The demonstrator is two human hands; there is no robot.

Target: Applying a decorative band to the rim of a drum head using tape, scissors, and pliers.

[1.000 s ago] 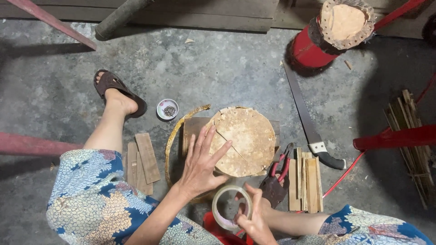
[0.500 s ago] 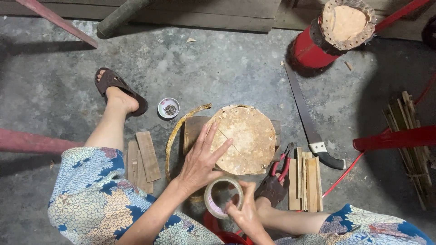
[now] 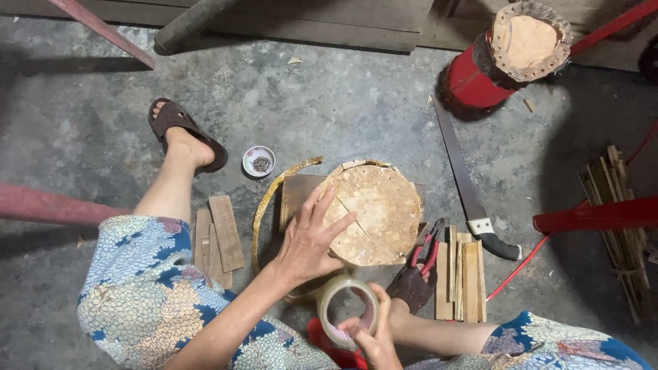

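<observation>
Grey concrete floor (image 3: 356, 116) lies under us. We steady a round brown disc (image 3: 380, 209) on a wooden block (image 3: 296, 192) between our knees; our left hand (image 3: 308, 240) lies on it, fingers spread. Below it, our right hand (image 3: 373, 339) pinches a roll of clear tape (image 3: 343, 308). Red-handled pliers (image 3: 428, 247) lie just beside the disc.

Floor (image 3: 356, 103) was rough grey concrete, pretty stained. Taking the round wooden disc (image 3: 377, 209) on its board as the landmark: a handsaw (image 3: 469, 185) lay just right of it, a stack of wooden slats (image 3: 460, 273) at its lower right with red-handled pliers (image 3: 426, 250) beside them, a small dish of nails (image 3: 259, 162) upper left, and flat wood pieces (image 3: 218, 236) off to the left.
</observation>
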